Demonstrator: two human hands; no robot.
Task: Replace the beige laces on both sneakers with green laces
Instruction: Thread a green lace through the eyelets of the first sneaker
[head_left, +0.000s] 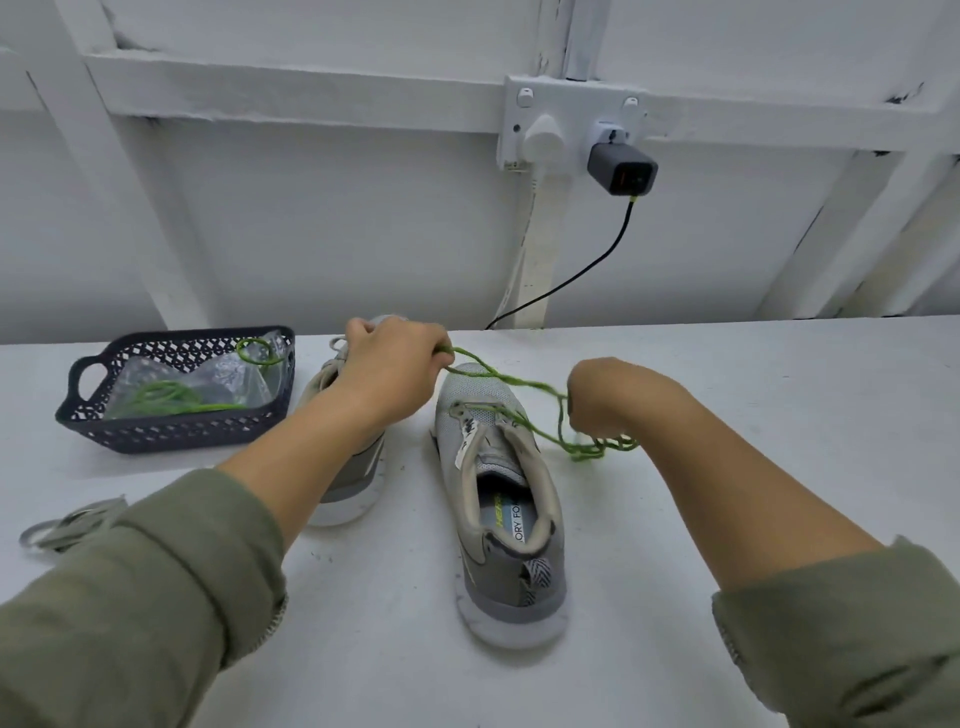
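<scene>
Your left hand (389, 358) and right hand (597, 397), fingers clamped on a thin green lace (483, 370), stretch it above the grey mesh sneaker (465, 397)

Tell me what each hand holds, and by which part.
Both hold the green lace: the left hand pinches a stretch beyond the toe of the near sneaker, and the right hand grips it just above its loose tangle.

White table (727, 395) against white panelled wall (311, 218) with socket (566, 124)

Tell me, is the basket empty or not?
Not empty. In the basket lie a coiled green lace and a crumpled clear bag, seen over its rim.
</scene>
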